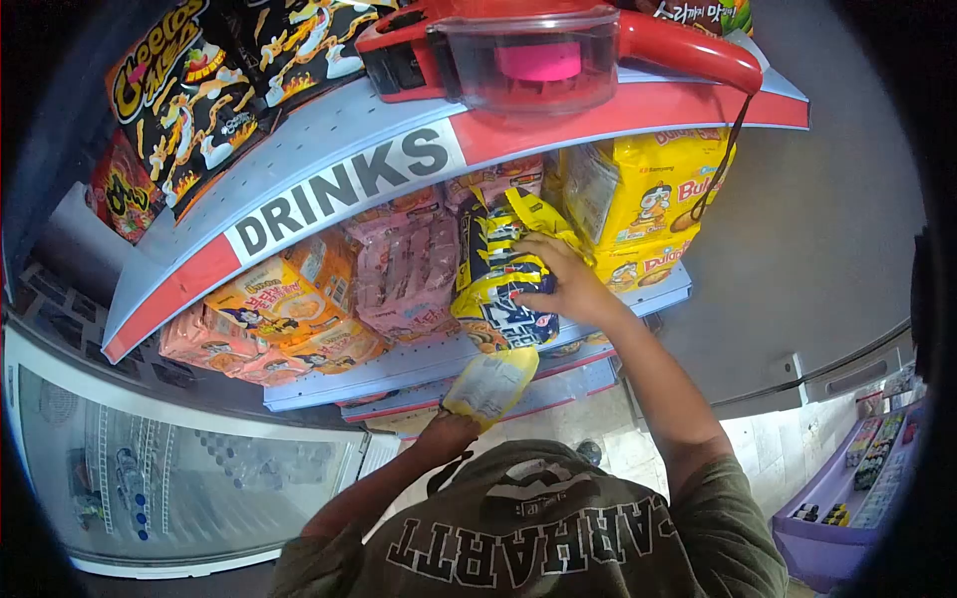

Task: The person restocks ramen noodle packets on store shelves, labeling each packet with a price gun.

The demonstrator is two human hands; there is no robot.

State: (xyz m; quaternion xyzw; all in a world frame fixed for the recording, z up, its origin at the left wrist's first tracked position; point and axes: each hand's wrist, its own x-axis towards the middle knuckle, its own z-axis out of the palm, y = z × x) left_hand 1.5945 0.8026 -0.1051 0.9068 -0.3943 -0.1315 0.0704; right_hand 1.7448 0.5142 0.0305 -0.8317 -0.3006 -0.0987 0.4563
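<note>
Navy-and-yellow plastic of the shelved pack (pixel 488 304), long axis near 12-to-6, is spanned at 9 o'clock by the nearer right hand's (pixel 575 287) spread fingers, while a yellow packet (pixel 490 387) is gripped by the left hand's (pixel 448 436).

Snack bags (pixel 184 100) on upper shelf (pixel 334 112), noodle packs (pixel 409 264) below, fridge (pixel 199 483) left.

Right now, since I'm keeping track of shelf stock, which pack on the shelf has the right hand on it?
The navy-and-yellow pack, between the pink packs and yellow Buldak packs; only there does the right hand rest.
</note>
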